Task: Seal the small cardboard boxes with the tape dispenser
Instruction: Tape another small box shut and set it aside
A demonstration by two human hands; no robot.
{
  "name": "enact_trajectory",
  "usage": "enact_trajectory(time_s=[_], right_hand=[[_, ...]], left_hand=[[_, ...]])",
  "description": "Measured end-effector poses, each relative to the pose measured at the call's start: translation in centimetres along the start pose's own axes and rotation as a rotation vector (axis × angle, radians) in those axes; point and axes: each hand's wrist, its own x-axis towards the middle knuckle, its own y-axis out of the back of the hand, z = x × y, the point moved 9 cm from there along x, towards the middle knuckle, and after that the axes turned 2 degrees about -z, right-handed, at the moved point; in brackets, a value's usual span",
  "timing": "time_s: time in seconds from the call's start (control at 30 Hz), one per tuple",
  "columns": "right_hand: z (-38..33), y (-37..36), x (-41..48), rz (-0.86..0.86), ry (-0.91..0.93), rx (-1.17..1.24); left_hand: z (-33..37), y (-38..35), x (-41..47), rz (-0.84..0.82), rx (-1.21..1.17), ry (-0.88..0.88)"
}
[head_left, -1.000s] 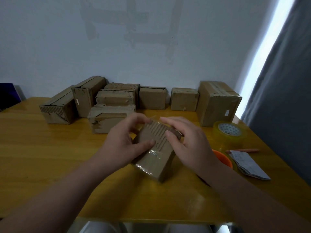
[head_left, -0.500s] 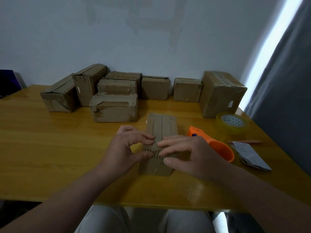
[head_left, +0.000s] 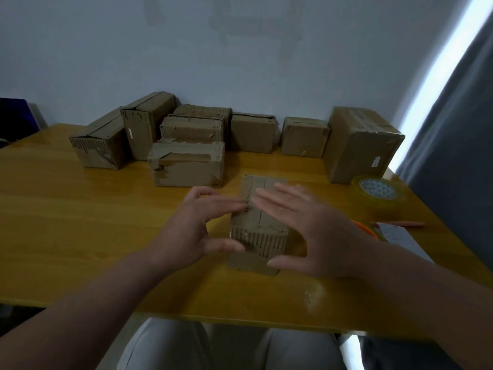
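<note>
Small cardboard box [head_left: 264, 240] sits flat on the yellow wooden table [head_left: 80, 222], long axis running away from the person, top flaps down and meeting at a centre seam.

Left hand [head_left: 190, 231] is at the box's near-left corner. Its fingers [head_left: 229, 206] are nearly straight and slightly apart, tips on the left edge of the top; the thumb is laid against the near face. Edges are blurred, so the firmness of contact is unclear.

Right hand [head_left: 317, 231] is over the box's right side, palm down, fingers straight and spread across the top, thumb out by the near-right corner. Whether it touches the box cannot be told.

Right of the box, an orange tape dispenser [head_left: 366, 231] is mostly hidden behind the right hand. Further right and beyond lies a roll of clear tape [head_left: 377, 192]. Behind the box a row of cardboard boxes [head_left: 186, 166] stands along the wall.
</note>
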Motion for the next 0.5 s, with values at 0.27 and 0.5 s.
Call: enact_trajectory(time_s=[0.27,0.5], right_hand=[[-2.4,-3.2,0.7,-0.020,0.281,-0.505],[-1.6,-8.0,-0.5,-0.082,0.349,-1.085]], left_hand=[[-1.1,-0.9,-0.2,-0.125,0.045,0.081],[-1.0,-1.0,-0.2,-0.114,0.062,0.060]])
